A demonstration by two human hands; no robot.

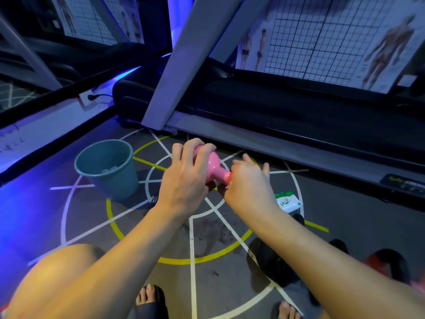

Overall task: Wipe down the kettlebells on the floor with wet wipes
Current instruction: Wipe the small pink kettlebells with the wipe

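A pink kettlebell (215, 168) is held above the floor at mid-frame. My left hand (186, 173) grips its rounded body, fingers curled over the top. My right hand (247, 180) is wrapped around the narrow pink end, with a bit of white wet wipe (228, 185) showing under the fingers. A green-and-white pack of wet wipes (288, 202) lies on the floor just right of my right wrist. A black kettlebell (276, 263) sits on the floor under my right forearm, and a red-and-black one (384, 261) sits at the right.
A teal bucket (108, 168) with crumpled wipes inside stands to the left on the grey floor with white and yellow lines. A treadmill (276, 125) runs across behind the hands. My knee and sandalled feet (149, 300) are at the bottom.
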